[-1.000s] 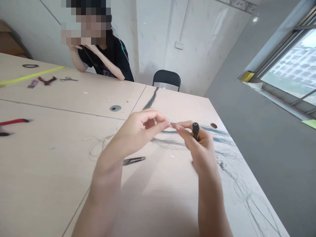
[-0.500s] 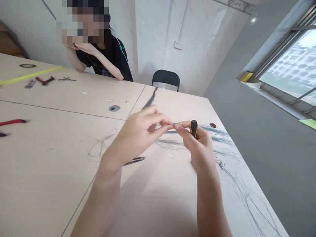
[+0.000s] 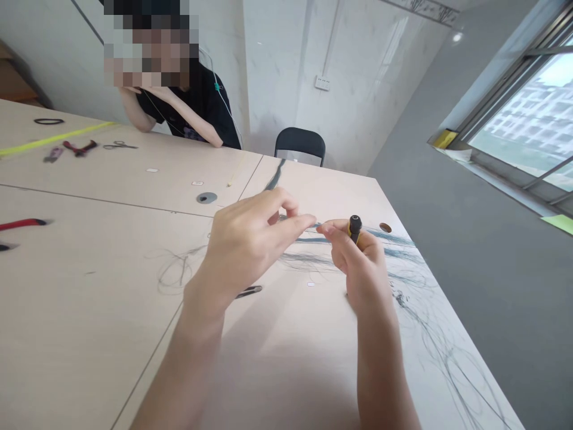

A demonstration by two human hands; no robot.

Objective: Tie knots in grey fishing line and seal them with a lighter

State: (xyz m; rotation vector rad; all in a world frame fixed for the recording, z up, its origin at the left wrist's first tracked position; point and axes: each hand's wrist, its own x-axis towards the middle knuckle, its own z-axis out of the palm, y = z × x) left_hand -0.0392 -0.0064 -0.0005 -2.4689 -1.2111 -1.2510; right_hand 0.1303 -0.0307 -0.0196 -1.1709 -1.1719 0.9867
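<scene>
My left hand (image 3: 250,239) is raised over the table with thumb and forefinger pinched together on something too thin to make out. My right hand (image 3: 360,263) meets it fingertip to fingertip and is wrapped round a small black and yellow tool (image 3: 355,227), whose black cap sticks up above the fist. Under both hands lie bundles of dark blue-grey strands (image 3: 313,258) spread across the pale table (image 3: 89,310). A small dark metal clip (image 3: 249,292) lies flat beside my left wrist.
Loose strands (image 3: 443,352) trail toward the table's right edge. Red-handled pliers (image 3: 20,224) lie at far left; scissors (image 3: 117,145), another red tool (image 3: 79,147) and a yellow tape line sit farther back. A person in black (image 3: 188,101) leans on the far side. A black chair (image 3: 299,143) stands behind.
My left hand has lifted and shifted slightly right, its pinched fingertips staying against my right hand's. The right hand with the tool has barely moved.
</scene>
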